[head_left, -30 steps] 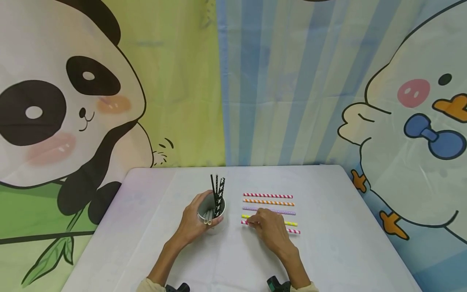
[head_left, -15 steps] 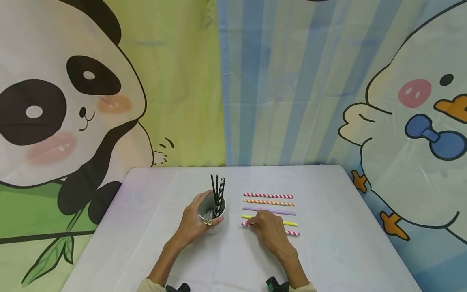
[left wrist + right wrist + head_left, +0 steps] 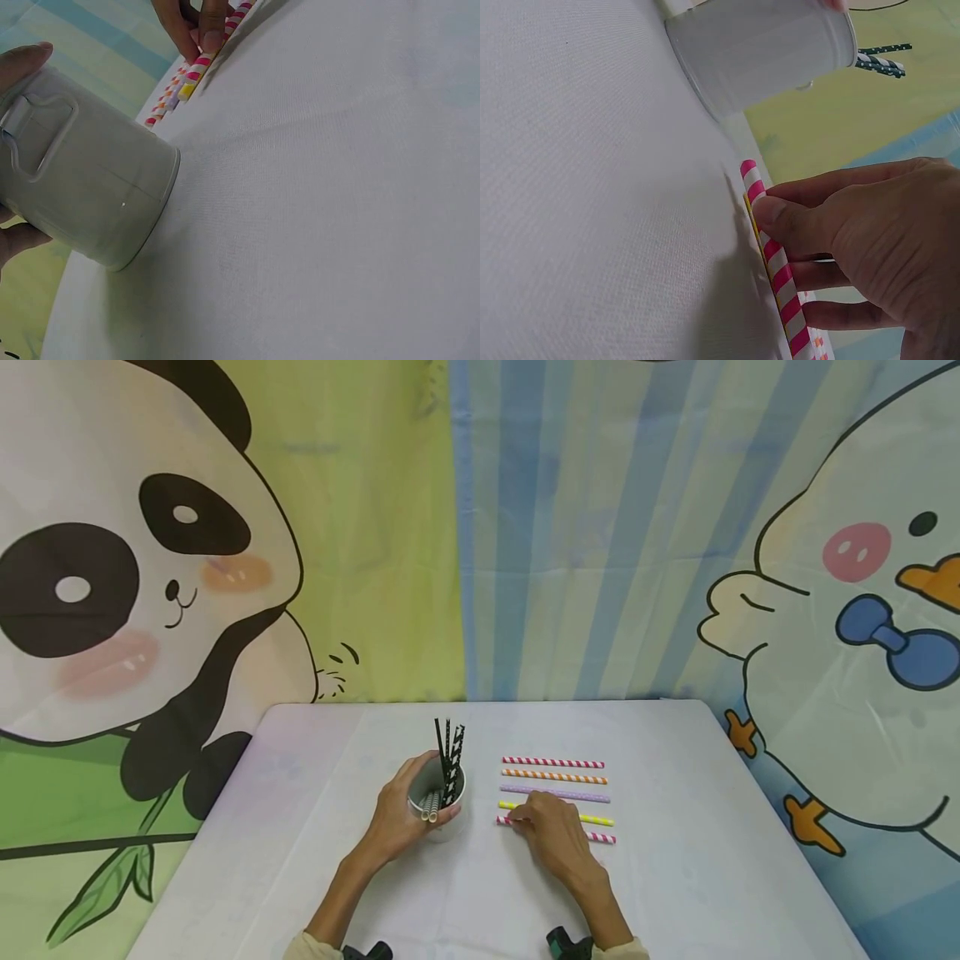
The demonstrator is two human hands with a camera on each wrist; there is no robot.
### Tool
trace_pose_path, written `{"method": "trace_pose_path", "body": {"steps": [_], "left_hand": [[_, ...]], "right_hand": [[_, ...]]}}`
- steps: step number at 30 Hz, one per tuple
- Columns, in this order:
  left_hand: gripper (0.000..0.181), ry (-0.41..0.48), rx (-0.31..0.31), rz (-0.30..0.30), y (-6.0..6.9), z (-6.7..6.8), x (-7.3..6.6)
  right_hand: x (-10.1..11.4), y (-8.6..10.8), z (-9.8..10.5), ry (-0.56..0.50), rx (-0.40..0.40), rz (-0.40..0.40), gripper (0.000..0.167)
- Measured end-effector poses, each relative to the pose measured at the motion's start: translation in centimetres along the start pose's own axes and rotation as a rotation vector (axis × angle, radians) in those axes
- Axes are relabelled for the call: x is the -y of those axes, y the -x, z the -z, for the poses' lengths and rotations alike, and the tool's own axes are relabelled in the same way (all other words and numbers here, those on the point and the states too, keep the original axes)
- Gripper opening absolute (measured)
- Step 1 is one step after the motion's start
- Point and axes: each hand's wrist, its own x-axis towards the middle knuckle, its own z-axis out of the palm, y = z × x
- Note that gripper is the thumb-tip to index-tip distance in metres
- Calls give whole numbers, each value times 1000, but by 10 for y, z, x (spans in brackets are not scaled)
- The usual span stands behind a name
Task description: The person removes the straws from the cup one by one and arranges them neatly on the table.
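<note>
Pinching a pink-striped straw [image 3: 782, 279] (with the right fingers [image 3: 821, 184])

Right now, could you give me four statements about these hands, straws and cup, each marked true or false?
1. The left hand holds the white cup. True.
2. The purple straw lies between the orange-striped straw and the yellow straw. True.
3. The right hand pinches the yellow straw. False: it pinches the pink-striped straw nearest the person.
4. The white cup holds no straws. False: dark straws stick up out of it.
</note>
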Motion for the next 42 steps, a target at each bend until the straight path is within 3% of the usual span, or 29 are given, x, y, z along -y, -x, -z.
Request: {"method": "trace_pose_path", "body": {"steps": [23, 42], "left_hand": [[91, 9, 2, -16, -3, 0, -2], [91, -8, -5, -13, -1, 0, -1]], "right_hand": [[-1, -1, -3, 28, 78, -56, 14], [-1, -1, -2, 20, 89, -67, 17]]}}
